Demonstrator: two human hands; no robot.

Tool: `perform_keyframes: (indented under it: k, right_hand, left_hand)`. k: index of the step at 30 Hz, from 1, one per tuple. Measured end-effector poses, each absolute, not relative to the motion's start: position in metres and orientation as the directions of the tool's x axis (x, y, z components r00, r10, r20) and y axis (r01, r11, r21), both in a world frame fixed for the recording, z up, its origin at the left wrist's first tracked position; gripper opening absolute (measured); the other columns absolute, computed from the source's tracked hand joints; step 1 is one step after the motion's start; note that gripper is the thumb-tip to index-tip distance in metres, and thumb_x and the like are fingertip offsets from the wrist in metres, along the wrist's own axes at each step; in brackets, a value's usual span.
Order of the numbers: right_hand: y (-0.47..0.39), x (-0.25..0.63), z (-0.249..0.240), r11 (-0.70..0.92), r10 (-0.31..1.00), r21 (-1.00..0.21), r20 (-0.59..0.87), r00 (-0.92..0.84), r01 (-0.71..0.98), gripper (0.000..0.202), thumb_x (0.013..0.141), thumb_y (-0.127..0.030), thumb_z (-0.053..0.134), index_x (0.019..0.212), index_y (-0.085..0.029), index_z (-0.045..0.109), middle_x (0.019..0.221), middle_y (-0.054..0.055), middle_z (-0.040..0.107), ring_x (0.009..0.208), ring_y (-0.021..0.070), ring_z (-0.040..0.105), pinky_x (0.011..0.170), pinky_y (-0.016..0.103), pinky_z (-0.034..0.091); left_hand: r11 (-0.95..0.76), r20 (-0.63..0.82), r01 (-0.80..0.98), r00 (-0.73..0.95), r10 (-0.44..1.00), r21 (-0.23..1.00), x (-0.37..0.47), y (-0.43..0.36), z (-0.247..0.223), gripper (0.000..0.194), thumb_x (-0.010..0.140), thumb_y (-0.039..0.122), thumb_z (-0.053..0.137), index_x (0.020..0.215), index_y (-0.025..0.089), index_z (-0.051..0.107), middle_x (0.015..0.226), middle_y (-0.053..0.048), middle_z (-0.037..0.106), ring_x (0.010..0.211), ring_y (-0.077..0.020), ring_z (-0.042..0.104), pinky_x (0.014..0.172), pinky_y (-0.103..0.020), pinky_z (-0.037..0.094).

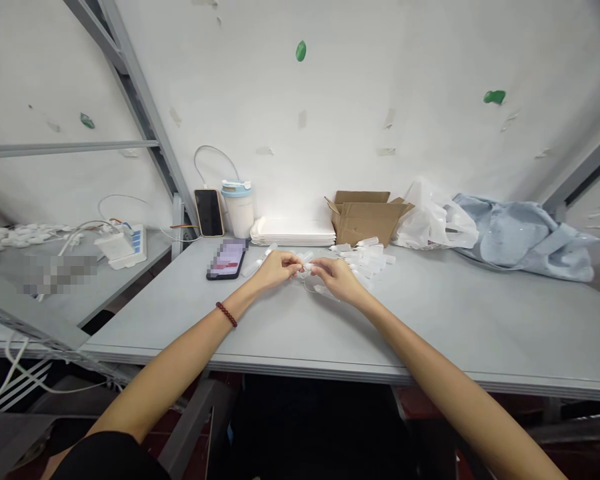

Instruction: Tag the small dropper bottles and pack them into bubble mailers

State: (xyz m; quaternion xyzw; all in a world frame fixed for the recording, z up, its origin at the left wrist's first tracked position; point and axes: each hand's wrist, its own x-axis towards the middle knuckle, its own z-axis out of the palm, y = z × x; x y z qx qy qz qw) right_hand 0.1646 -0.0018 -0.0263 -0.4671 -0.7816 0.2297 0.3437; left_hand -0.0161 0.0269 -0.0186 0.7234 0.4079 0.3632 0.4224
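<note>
Left grip (298,268), right grip (314,268), whitish piece (306,267) between, phone (227,259) nearby

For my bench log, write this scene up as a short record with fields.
Surface: grey desk
Left hand: pinching a small pale item, too small to identify
Right hand: pinching at the same spot
Beside the hands: small translucent tubes
Left of the hands: lit phone lying flat
Back row, left to right: upright phone, lidded cup, white stack, open cardboard box, white plastic bag, light blue cloth
Worn: dark red beaded bracelet, left wrist
</note>
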Motion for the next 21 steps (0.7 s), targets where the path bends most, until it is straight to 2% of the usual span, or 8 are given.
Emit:
perform_keyframes:
  k: [5,8,10,16,21]
  right_hand:
    - [0.004,0.168,-0.024,0.466,0.884,-0.694,0.342,-0.319,0.548,0.026,0.085,-0.027,0.044,0.088,-0.014,0.067,0.077,0.004,0.067,0.066,0.0149,0.054,0.064,0.026,0.038]
    - [0.008,0.170,-0.023,0.469,0.882,-0.713,0.351,-0.314,0.521,0.026,0.085,-0.027,0.045,0.091,-0.014,0.067,0.079,0.005,0.068,0.070,0.0158,0.056,0.068,0.026,0.039]
    - [0.008,0.170,-0.024,0.469,0.882,-0.720,0.351,-0.314,0.512,0.026,0.085,-0.026,0.045,0.092,-0.014,0.067,0.080,0.005,0.068,0.070,0.0159,0.056,0.068,0.027,0.040]
    - [0.004,0.169,-0.026,0.456,0.889,-0.707,0.330,-0.318,0.541,0.025,0.085,-0.026,0.045,0.090,-0.015,0.067,0.078,0.004,0.067,0.068,0.0153,0.055,0.066,0.027,0.039]
    - [0.002,0.170,-0.027,0.441,0.889,-0.747,0.289,-0.355,0.497,0.026,0.085,-0.027,0.045,0.090,-0.015,0.067,0.081,0.005,0.069,0.070,0.0156,0.057,0.066,0.027,0.041]
  left_hand:
    - [-0.277,0.147,0.242,0.444,0.884,0.930,-0.026,0.042,-0.022,0.026,0.071,0.036,0.065,0.072,0.011,0.067,0.064,-0.004,0.063,0.049,-0.0089,0.051,0.048,-0.023,0.042]
    - [-0.218,0.121,0.185,0.427,0.896,0.958,-0.032,0.048,-0.024,0.033,0.071,0.044,0.066,0.074,0.011,0.067,0.074,-0.008,0.065,0.054,-0.0100,0.053,0.048,-0.023,0.043]
    - [-0.186,0.097,0.161,0.443,0.891,0.969,-0.032,0.048,-0.025,0.034,0.071,0.045,0.067,0.074,0.012,0.067,0.075,-0.008,0.065,0.056,-0.0102,0.053,0.048,-0.022,0.043]
    - [-0.192,0.102,0.157,0.457,0.884,0.969,-0.025,0.038,-0.024,0.033,0.069,0.042,0.069,0.062,0.011,0.063,0.061,-0.004,0.060,0.051,-0.0084,0.049,0.048,-0.022,0.040]
    - [-0.167,0.079,0.149,0.472,0.878,0.975,-0.023,0.034,-0.026,0.034,0.066,0.044,0.070,0.062,0.011,0.063,0.062,-0.004,0.059,0.050,-0.0083,0.048,0.048,-0.023,0.040]
